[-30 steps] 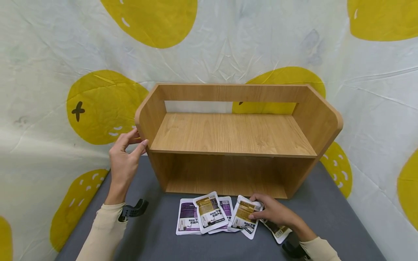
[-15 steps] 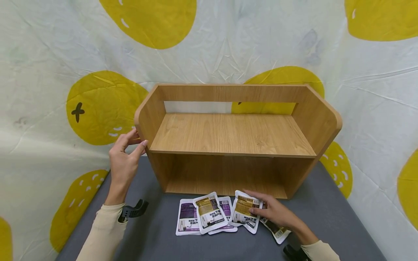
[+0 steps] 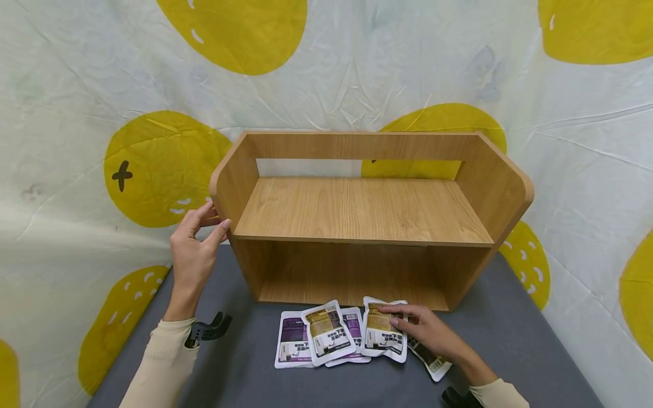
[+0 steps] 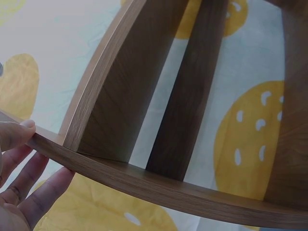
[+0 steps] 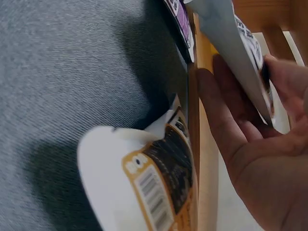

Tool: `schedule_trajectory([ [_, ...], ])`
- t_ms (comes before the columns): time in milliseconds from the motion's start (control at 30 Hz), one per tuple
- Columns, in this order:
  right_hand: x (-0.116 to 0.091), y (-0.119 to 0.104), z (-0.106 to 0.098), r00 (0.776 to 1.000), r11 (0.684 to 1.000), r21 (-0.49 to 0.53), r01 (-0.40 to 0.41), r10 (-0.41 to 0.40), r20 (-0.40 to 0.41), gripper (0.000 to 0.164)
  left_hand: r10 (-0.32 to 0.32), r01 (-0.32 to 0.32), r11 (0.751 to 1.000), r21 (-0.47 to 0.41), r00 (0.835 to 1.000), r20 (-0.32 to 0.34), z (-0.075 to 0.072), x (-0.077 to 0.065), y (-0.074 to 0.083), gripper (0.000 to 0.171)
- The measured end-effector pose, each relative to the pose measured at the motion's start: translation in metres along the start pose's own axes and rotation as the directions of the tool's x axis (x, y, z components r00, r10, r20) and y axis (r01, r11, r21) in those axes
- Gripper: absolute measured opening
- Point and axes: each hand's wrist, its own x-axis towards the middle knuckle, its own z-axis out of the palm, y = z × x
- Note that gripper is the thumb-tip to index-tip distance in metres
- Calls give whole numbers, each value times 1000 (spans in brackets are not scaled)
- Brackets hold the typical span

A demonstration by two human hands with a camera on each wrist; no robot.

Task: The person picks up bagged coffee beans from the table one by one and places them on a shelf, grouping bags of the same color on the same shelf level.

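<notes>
My left hand (image 3: 191,258) grips the front edge of the left side panel of a two-tier wooden shelf (image 3: 364,209). In the left wrist view, the thumb and fingers (image 4: 48,192) lie on opposite sides of that board. A white food pouch with a brown-gold label (image 3: 385,340) is pinched between the thumb and fingers of my right hand (image 3: 433,337), just before the shelf's lower front edge. The right wrist view shows this pouch (image 5: 236,43) lifted off the cloth. Another brown-gold pouch (image 3: 430,362) lies partly under the right hand, its barcode end visible up close.
Left of the right hand, a brown-gold pouch (image 3: 329,334) overlaps two purple-labelled pouches, one at the left (image 3: 293,340) and one behind (image 3: 353,323). Everything stands on a grey cloth-covered table (image 3: 245,368). A white curtain with yellow shapes (image 3: 331,73) hangs behind the shelf.
My right hand has turned the held pouch more upright and shifted it slightly toward the shelf. A white pouch corner below it no longer sticks out separately. The left hand stays put.
</notes>
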Motion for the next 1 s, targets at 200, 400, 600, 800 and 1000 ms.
schedule_trajectory([
  [200, -2, 0, 4, 998, 985, 161, -54, 58, -20, 52, 9, -9, 1000, -8, 1000, -3, 0, 0, -1, 51],
  [400, 0, 4, 10, 999, 969, 242, -49, 52, -7, 56, 12, -12, 1000, -7, 1000, -4, 0, 0, -1, 51],
  [600, 4, 5, 19, 995, 973, 217, -82, 93, -44, 58, 11, -11, 1000, -5, 1000, -1, 0, 0, -1, 51],
  [800, 11, -2, 31, 954, 982, 77, -175, 188, -235, 62, 8, -8, 1000, 4, 1000, -7, 0, 1, -2, 51],
  [1000, 16, -5, 39, 884, 968, 98, -230, 250, -394, 55, 13, -13, 1000, 7, 1000, -8, 1, 0, -2, 52],
])
